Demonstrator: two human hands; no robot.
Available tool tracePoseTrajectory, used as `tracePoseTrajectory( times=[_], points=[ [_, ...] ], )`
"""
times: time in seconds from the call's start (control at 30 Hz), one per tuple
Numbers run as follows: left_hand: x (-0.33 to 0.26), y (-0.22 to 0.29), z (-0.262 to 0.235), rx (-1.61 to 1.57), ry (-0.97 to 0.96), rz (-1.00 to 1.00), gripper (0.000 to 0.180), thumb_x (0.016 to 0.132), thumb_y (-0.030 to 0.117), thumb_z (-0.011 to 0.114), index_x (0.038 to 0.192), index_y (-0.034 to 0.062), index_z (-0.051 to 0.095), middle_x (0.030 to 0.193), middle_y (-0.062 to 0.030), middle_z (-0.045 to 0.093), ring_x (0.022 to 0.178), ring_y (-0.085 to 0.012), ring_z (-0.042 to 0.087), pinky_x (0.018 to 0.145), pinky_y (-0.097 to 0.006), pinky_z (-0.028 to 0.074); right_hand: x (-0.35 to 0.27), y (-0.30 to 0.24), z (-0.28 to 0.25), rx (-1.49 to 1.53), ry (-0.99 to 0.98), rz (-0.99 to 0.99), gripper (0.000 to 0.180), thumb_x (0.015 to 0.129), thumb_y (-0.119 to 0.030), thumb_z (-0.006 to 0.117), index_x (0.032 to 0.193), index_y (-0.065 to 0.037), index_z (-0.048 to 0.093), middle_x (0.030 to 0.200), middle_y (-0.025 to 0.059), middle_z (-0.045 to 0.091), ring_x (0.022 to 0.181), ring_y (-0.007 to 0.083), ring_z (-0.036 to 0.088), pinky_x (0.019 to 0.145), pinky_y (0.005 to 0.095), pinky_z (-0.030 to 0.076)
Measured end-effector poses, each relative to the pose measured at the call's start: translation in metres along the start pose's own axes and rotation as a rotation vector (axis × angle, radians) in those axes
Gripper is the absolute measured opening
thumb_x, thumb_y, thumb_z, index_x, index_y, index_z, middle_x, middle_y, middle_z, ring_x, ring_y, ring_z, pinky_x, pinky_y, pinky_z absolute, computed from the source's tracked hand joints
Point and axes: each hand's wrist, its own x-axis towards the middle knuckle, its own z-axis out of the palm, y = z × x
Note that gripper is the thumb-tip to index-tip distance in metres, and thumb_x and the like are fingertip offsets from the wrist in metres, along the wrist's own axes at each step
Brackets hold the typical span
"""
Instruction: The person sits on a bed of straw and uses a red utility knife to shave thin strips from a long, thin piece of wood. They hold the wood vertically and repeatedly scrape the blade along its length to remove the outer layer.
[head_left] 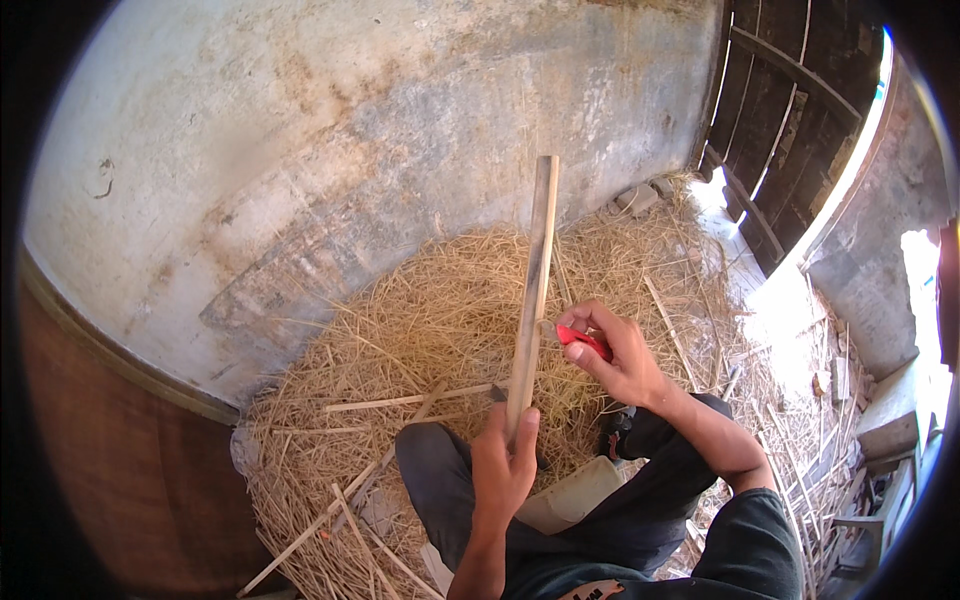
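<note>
My left hand (505,465) is closed around the lower end of a long flat wooden slat (537,270), which points up and away from me, tilted slightly right. One face of the slat is greyish, its edge paler. My right hand (615,355) grips a small red-handled tool (584,342) between thumb and fingers. Its short metallic tip lies close to the slat's right edge; whether it touches cannot be made out. Just left of the slat, above my left hand, a small dark pointed piece (497,393) shows; the rest of it is hidden.
Straw and loose strips (430,300) cover the floor around my bent legs. A pale object (570,495) lies between my legs. A stained wall (400,130) rises ahead, a brown wooden panel (120,430) stands left, and a dark plank door (780,110) stands far right.
</note>
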Motion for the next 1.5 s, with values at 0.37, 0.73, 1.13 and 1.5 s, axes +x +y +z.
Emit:
tracePoseTrajectory(
  times=[0.37,0.73,1.13,1.5],
  points=[
    [0.007,0.013,-0.005,-0.039,0.009,-0.004,0.032,0.110,0.030,0.065,0.109,-0.0017,0.066,0.075,-0.0094,0.065,0.064,-0.0165,0.060,0.059,-0.035,0.047,-0.009,-0.006,0.007,-0.425,-0.099,-0.352,0.031,0.089,-0.032,0.086,0.111,-0.011,0.078,0.086,0.0062,0.070,0.068,0.0275,0.071,0.058,0.0381,0.056],
    [0.008,0.017,0.000,0.065,0.034,0.036,0.037,0.111,0.034,0.063,0.109,-0.0028,0.062,0.072,-0.0156,0.060,0.062,-0.0281,0.057,0.058,-0.041,0.045,-0.013,-0.016,0.013,-0.484,-0.041,-0.329,0.029,0.087,-0.031,0.087,0.106,-0.011,0.081,0.077,0.0047,0.067,0.059,0.0266,0.066,0.051,0.0378,0.052],
    [-0.008,0.009,-0.005,0.190,0.023,0.036,0.038,0.111,0.034,0.062,0.101,-0.0029,0.058,0.066,-0.0223,0.059,0.058,-0.0351,0.057,0.054,-0.045,0.045,-0.009,-0.013,0.010,-0.467,-0.002,-0.295,0.030,0.087,-0.032,0.089,0.107,-0.011,0.082,0.081,0.0055,0.072,0.060,0.0267,0.069,0.051,0.0379,0.052],
    [-0.022,-0.001,-0.012,0.187,0.008,-0.006,0.039,0.111,0.034,0.062,0.095,-0.0009,0.055,0.063,-0.0245,0.058,0.058,-0.0422,0.064,0.050,-0.047,0.045,-0.004,-0.008,0.013,-0.525,-0.028,-0.280,0.020,0.091,-0.033,0.084,0.105,-0.019,0.082,0.086,0.0032,0.076,0.063,0.0248,0.072,0.051,0.0364,0.055]
  ],
)
